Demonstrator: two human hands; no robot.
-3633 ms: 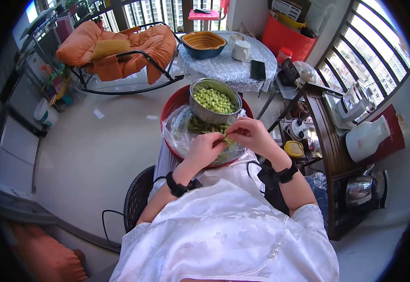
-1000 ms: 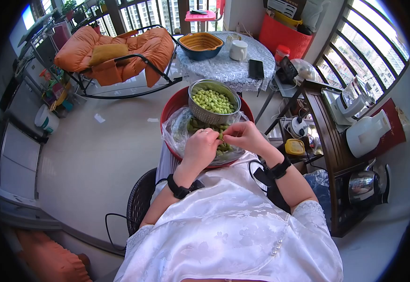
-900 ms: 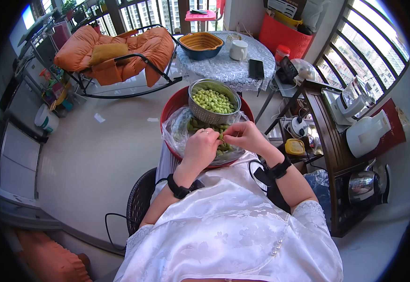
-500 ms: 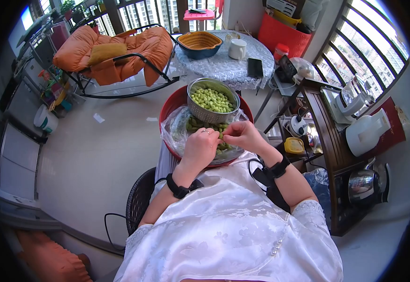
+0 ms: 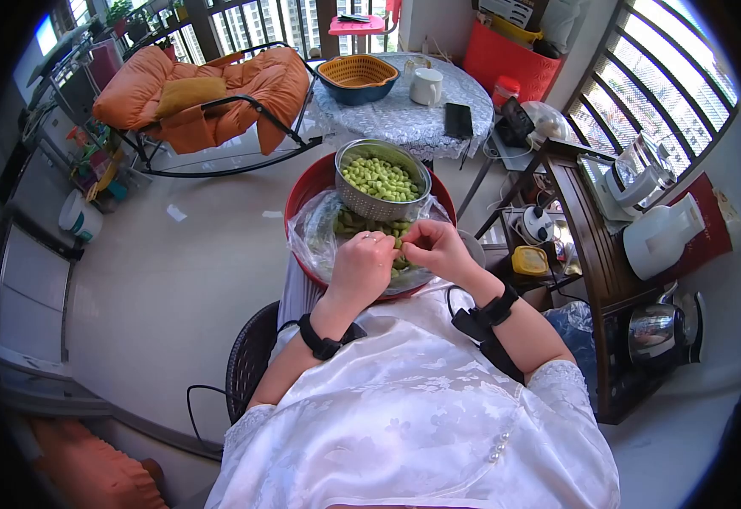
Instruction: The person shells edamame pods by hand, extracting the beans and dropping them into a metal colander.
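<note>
Over the red basin [image 5: 300, 191], my left hand [image 5: 364, 265] and my right hand [image 5: 440, 251] meet with closed fingertips. Between them is a small green bean pod [image 5: 398, 243], pinched by both; the fingers partly cover it. Below and behind the hands, more green pods [image 5: 349, 224] lie in a clear plastic bag [image 5: 311, 233] spread inside the basin. A perforated metal colander [image 5: 375, 206] rests at the far side of the basin and holds many shelled green beans [image 5: 381, 179].
Beyond the basin, a round table [image 5: 358, 124] bears a blue basin with an orange basket [image 5: 358, 75], a white mug [image 5: 426, 86] and a black phone [image 5: 458, 120]. To the right stands a dark wooden shelf [image 5: 595, 254] with a white pitcher [image 5: 661, 237]. An orange rocking chair [image 5: 209, 97] is far left.
Since the earliest frame, the left hand has turned so that its back and ring show, and both hands have come closer together around a pod. The view has shifted slightly.
</note>
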